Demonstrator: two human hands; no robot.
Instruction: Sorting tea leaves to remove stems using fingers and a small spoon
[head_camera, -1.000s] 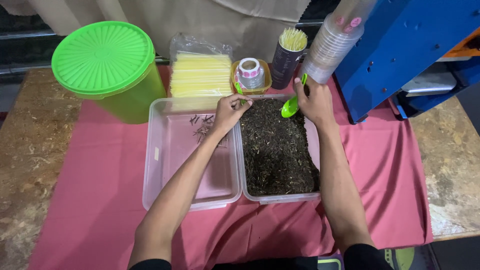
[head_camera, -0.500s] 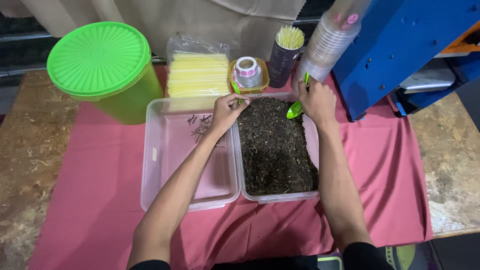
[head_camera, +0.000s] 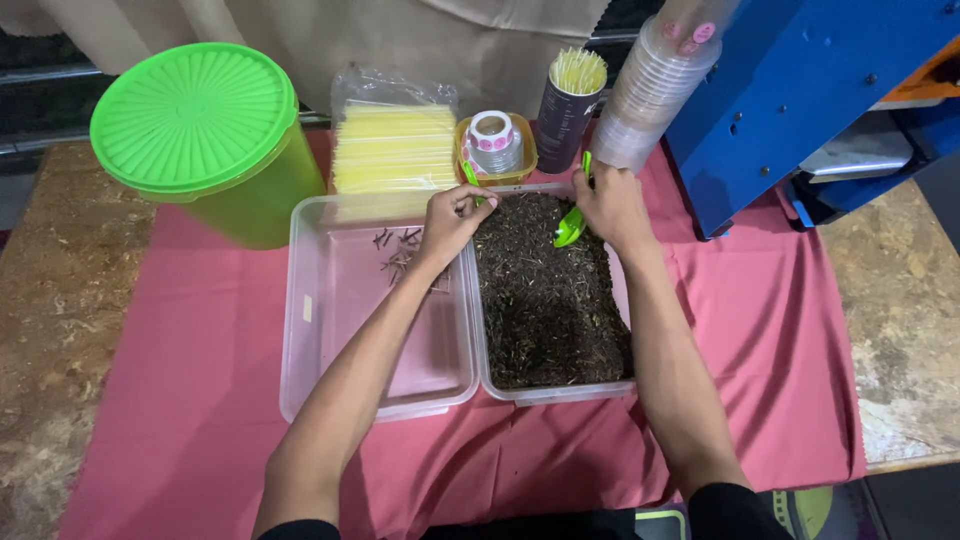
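Note:
Two clear plastic trays sit side by side on a pink cloth (head_camera: 200, 400). The right tray (head_camera: 555, 392) is filled with dark dried leaf bits (head_camera: 545, 300). The left tray (head_camera: 330, 330) holds only a few dark twigs (head_camera: 400, 250) near its far end. My left hand (head_camera: 455, 220) hovers over the wall between the trays, fingers pinched together on something too small to make out. My right hand (head_camera: 610, 205) is at the far edge of the right tray, gripping a small green scoop (head_camera: 572, 225) whose bowl touches the leaf bits.
A green lidded bucket (head_camera: 200, 130) stands at the back left. Behind the trays are a bag of yellow straws (head_camera: 395, 150), a tub with a sticker roll (head_camera: 492, 145), a dark cup of sticks (head_camera: 572, 100) and stacked clear cups (head_camera: 650, 100). A blue machine (head_camera: 800, 90) is at right.
The view has shifted slightly. My right hand has tipped the green scoop lower into the leaf bits. My left hand stays pinched near the trays' shared wall.

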